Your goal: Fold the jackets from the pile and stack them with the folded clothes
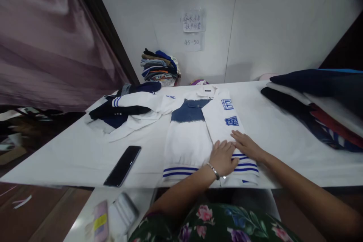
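Note:
A white jacket (188, 147) with a denim-blue chest panel and blue-striped ribbed hem lies face up on a white table (65, 159). Its right-hand part, with a sleeve bearing blue patches (231, 121), lies folded inward over the body. The other sleeve stretches left across a dark navy garment (119, 111). My left hand (222, 157), with a metal bangle at the wrist, rests flat on the jacket near the hem. My right hand (246, 145) lies flat just beside it on the folded sleeve. Neither hand grips anything.
A black smartphone (122, 165) lies on the table left of the jacket. Folded dark garments (314, 106) are piled at the right, and a stack of folded clothes (159, 66) stands at the back. A mauve curtain (51, 41) hangs at left.

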Tool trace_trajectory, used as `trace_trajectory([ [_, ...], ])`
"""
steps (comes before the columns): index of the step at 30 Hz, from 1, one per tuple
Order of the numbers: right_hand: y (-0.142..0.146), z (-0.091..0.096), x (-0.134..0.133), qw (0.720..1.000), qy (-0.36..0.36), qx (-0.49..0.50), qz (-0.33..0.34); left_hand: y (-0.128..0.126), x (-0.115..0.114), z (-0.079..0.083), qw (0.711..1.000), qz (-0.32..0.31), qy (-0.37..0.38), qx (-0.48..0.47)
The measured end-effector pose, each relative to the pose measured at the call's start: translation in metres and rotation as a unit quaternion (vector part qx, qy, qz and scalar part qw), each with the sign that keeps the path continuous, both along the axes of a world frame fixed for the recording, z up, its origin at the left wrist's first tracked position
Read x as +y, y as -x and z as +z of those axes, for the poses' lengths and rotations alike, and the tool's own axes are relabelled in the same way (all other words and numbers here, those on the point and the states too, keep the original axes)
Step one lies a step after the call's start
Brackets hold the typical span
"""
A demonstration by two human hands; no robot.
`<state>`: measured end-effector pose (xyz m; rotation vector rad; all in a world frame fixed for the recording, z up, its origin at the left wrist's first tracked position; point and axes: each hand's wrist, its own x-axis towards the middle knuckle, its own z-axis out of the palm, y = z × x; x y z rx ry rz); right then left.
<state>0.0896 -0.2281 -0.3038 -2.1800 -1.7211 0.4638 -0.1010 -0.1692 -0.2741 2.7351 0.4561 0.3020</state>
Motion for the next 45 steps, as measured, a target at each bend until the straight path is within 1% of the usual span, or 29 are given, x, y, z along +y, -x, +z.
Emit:
trace_trajectory([
  [4, 0.013, 0.003, -0.035, 0.999, -0.030, 0.043, -0.004, 0.018, -0.006, 0.004, 1.000, 0.011, 0.009, -0.006],
  [8, 0.025, 0.004, -0.060, 0.997, -0.063, 0.049, 0.001, 0.040, -0.008, 0.007, 1.000, 0.018, 0.018, -0.006],
  [13, 0.036, 0.000, -0.074, 0.996, -0.091, 0.016, 0.002, 0.053, -0.009, 0.008, 1.000, 0.008, 0.017, -0.012],
  [17, 0.042, -0.003, -0.077, 0.994, -0.113, -0.007, 0.007, 0.058, -0.005, 0.010, 0.999, 0.027, 0.018, -0.003],
  [19, 0.044, -0.003, -0.079, 0.993, -0.116, -0.019, 0.005, 0.065, 0.006, 0.013, 0.998, 0.066, 0.010, 0.005],
  [20, 0.044, -0.003, -0.080, 0.993, -0.116, -0.026, 0.005, 0.070, 0.014, 0.015, 0.995, 0.099, 0.002, 0.011],
  [22, 0.044, -0.003, -0.081, 0.992, -0.119, -0.040, 0.010, 0.085, 0.034, 0.020, 0.981, 0.189, -0.021, 0.030],
  [24, 0.044, -0.004, -0.083, 0.991, -0.121, -0.052, 0.021, 0.104, 0.057, 0.024, 0.954, 0.290, -0.041, 0.060],
  [26, 0.042, -0.006, -0.084, 0.990, -0.124, -0.062, 0.033, 0.124, 0.077, 0.026, 0.920, 0.378, -0.042, 0.095],
  [28, 0.041, -0.009, -0.084, 0.988, -0.131, -0.069, 0.039, 0.141, 0.091, 0.025, 0.890, 0.438, -0.027, 0.122],
  [30, 0.041, -0.012, -0.084, 0.987, -0.139, -0.073, 0.040, 0.152, 0.099, 0.022, 0.868, 0.480, -0.004, 0.126],
  [32, 0.041, -0.013, -0.084, 0.986, -0.143, -0.077, 0.037, 0.158, 0.103, 0.019, 0.856, 0.503, 0.033, 0.114],
  [34, 0.041, -0.014, -0.084, 0.986, -0.144, -0.080, 0.035, 0.160, 0.106, 0.017, 0.854, 0.505, 0.075, 0.100],
  [36, 0.042, -0.013, -0.084, 0.986, -0.143, -0.082, 0.034, 0.163, 0.110, 0.017, 0.854, 0.503, 0.095, 0.092],
  [41, 0.043, -0.010, -0.085, 0.987, -0.138, -0.076, 0.033, 0.170, 0.113, 0.016, 0.834, 0.532, 0.082, 0.121],
  [45, 0.044, -0.006, -0.084, 0.989, -0.128, -0.071, 0.034, 0.171, 0.104, 0.016, 0.838, 0.526, 0.069, 0.129],
])
